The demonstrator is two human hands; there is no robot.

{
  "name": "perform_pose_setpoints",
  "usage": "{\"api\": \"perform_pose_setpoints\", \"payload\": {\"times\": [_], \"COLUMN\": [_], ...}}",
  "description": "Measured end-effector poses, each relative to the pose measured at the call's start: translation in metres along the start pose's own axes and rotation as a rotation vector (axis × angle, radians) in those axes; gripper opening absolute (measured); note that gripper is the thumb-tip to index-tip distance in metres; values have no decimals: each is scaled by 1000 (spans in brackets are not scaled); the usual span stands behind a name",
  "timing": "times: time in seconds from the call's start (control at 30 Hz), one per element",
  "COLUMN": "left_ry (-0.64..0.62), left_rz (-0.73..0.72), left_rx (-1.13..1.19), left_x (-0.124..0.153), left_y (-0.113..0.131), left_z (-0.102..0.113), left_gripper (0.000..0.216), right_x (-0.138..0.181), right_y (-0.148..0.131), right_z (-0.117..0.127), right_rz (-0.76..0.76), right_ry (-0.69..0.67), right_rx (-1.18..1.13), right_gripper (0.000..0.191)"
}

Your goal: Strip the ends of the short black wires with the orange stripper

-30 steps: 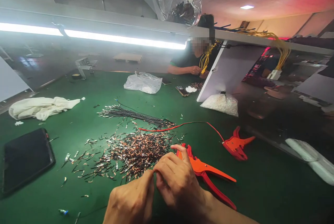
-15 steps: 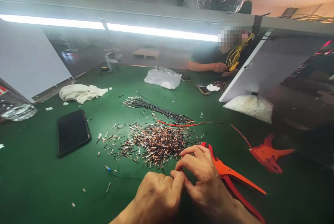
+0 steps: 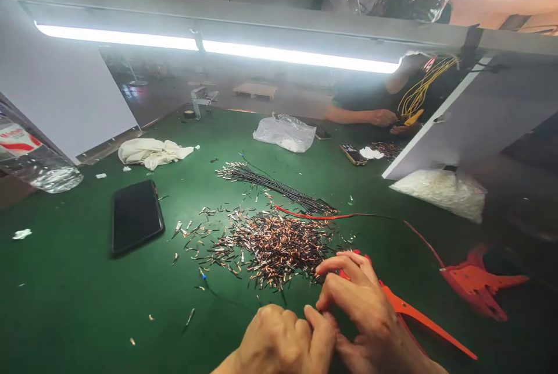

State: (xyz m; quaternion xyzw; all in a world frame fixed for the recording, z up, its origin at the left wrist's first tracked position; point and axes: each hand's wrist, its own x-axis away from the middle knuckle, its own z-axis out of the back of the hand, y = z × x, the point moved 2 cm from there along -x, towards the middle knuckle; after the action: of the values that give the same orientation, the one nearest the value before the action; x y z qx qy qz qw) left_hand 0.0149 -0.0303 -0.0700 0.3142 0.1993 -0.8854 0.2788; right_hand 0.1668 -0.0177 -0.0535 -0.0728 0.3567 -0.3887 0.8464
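Observation:
My left hand [image 3: 283,342] is curled into a fist at the bottom edge, thumb pressed against my right hand [image 3: 361,310]. The right hand's fingers are bent and pinch together with the left thumb; whatever they hold is too small to make out. Just beyond them lies a heap of short stripped wire pieces with copper ends [image 3: 270,243]. An orange wire stripper [image 3: 418,319] lies under and to the right of my right hand. A bundle of black wires [image 3: 270,185] and one red wire [image 3: 349,217] lie behind the heap.
A second orange stripper [image 3: 477,281] lies at the right. A black phone [image 3: 136,216], a white cloth [image 3: 150,152], and clear plastic bags [image 3: 285,132] rest on the green table [image 3: 78,298]. Another person's hands [image 3: 392,121] handle yellow wires across the table, beside a white bag [image 3: 438,192].
The view has swung left and down, so everything sits further right in frame. My two hands stay pressed together near the wire heap, now lower in the picture.

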Motion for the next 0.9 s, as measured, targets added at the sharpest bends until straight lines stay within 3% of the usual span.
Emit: {"api": "perform_pose_setpoints", "payload": {"times": [0.3,0.43,0.5,0.57,0.67,0.9], "left_ry": [-27,-33,-1,32,20,29], "left_rz": [4,5,19,55,143,176], "left_rx": [4,-9,-12,4,61,79], "left_x": [-7,-6,-4,-1,-2,-7], "left_y": [0,0,-2,-6,-15,-19], "left_z": [9,9,11,13,12,4], "left_gripper": [21,26,30,31,28,24], "right_x": [0,1,2,4,1,-5], "right_y": [-7,4,17,31,30,16], "right_z": [-4,-2,5,15,20,4], "right_rz": [-17,-21,-66,-235,-31,32], "right_ry": [104,123,167,268,174,80], "right_rx": [47,56,85,177,206,203], "right_gripper": [19,18,19,21,17,20]}}
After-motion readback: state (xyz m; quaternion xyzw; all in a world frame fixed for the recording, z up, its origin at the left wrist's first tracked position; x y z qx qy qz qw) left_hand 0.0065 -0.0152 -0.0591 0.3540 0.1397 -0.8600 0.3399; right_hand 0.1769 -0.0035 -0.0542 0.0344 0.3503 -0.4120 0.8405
